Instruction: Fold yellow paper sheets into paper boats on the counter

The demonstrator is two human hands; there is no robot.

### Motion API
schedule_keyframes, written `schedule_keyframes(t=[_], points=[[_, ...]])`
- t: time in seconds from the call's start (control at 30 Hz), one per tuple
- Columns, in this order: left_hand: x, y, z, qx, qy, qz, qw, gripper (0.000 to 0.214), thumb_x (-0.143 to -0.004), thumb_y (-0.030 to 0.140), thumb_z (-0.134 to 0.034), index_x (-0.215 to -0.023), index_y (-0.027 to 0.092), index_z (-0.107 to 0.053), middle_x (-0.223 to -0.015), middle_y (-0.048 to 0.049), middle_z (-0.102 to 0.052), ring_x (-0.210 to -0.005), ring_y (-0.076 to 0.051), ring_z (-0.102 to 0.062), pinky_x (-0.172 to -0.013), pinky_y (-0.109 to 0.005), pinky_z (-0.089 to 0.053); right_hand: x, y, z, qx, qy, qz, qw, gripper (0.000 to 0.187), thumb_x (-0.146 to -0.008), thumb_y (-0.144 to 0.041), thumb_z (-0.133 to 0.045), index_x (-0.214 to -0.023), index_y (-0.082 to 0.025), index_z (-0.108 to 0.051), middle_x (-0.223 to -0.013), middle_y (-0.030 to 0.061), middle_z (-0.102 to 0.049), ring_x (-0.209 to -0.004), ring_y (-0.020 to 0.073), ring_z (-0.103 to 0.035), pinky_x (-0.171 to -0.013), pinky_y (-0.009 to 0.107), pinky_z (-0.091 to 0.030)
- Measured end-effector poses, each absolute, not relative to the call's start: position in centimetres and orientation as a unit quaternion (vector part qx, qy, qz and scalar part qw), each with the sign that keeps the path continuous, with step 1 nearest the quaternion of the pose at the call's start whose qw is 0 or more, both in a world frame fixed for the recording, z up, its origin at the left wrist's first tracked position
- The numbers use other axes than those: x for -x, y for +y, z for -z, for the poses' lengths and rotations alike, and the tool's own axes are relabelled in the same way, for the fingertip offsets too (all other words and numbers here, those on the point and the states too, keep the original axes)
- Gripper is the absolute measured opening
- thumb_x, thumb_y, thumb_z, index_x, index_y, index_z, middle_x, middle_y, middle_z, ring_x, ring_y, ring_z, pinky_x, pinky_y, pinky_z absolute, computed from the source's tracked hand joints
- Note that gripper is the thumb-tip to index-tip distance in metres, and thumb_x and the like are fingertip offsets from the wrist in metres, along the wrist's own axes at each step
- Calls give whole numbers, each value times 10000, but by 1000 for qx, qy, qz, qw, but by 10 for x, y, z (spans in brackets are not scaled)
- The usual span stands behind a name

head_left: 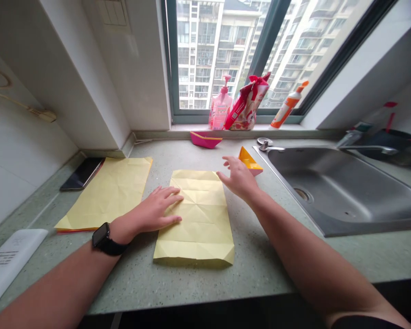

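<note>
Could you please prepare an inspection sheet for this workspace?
Surface: speckled pale-green counter.
Job's things: creased yellow sheet; yellow-topped paper stack; folded pink paper boat; folded orange paper beside the sink.
Clutter: dark phone beside the stack; white object at lower left.
Hands: left hand rests on the sheet, fingers spread; right hand open near the sheet's far right corner, contact unclear.
Cables: pale cord at the left wall.
Surroundings: pump bottle, red bag and orange-and-white bottle on the windowsill.
</note>
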State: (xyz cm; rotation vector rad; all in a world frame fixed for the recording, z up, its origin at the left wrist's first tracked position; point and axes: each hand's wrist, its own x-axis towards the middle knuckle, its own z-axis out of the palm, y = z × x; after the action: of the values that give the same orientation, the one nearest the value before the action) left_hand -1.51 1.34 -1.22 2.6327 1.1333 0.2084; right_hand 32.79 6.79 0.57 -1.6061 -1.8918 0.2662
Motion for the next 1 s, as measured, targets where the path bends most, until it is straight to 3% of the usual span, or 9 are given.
schedule_keyframes(t=[0.1,0.33,0.5,0.63,0.83,1.0], points=[[12,13,14,-905,406,-59,116,617,-1039,576,-705,-1574,277,-628,-1703,-155,-548,-1587,-404,-493,-1395,-657,-222,-316,60,2,508,-824,-82,238,512,-1008,-460,-707,-1458,-220,-662,-1423,170,-714,-1348,367,-660,-1186,532,-506],[13,16,13,-890,438,-64,112,622,-1076,582,-646,-1608,264,-588,-1700,-175,-549,-1585,-387,-502,-1390,-668,-225,-297,59,24,485,-870,-63,62,689,-1023,-666,-680,-1576,-259,-622,-1708,194,-541,-1590,425,-472,-1335,695,-285],[13,37,9,-873,475,-93,61,706,-1076,555,-649,-1679,216,-509,-1772,-200,-456,-1651,-399,-419,-1402,-646,-195,-296,64,27,500,-862,-68,44,759,-1002,-738,-666,-1583,-252,-611,-1780,214,-445,-1655,437,-391,-1342,740,-220],[13,65,1,-885,457,-31,86,982,-952,735,-746,-1736,230,-437,-1851,-201,-301,-1728,-456,-246,-1406,-666,-94,-297,65,27,501,-861,-75,45,762,-984,-771,-670,-1566,-281,-623,-1805,194,-415,-1679,452,-345,-1336,758,-203],[15,88,-2,-879,452,47,144,1277,-772,836,-845,-1780,220,-359,-1847,-223,-279,-1738,-507,-160,-1384,-700,-102,-299,72,27,500,-861,-89,44,742,-994,-763,-662,-1567,-293,-621,-1807,177,-417,-1685,441,-338,-1335,793,-154],[14,100,-5,-872,464,55,144,1280,-764,813,-868,-1777,218,-360,-1847,-225,-277,-1738,-496,-170,-1381,-698,-96,-304,80,29,505,-852,-86,109,749,-1031,-698,-631,-1641,-270,-556,-1809,170,-416,-1689,422,-333,-1348,780,-152]])
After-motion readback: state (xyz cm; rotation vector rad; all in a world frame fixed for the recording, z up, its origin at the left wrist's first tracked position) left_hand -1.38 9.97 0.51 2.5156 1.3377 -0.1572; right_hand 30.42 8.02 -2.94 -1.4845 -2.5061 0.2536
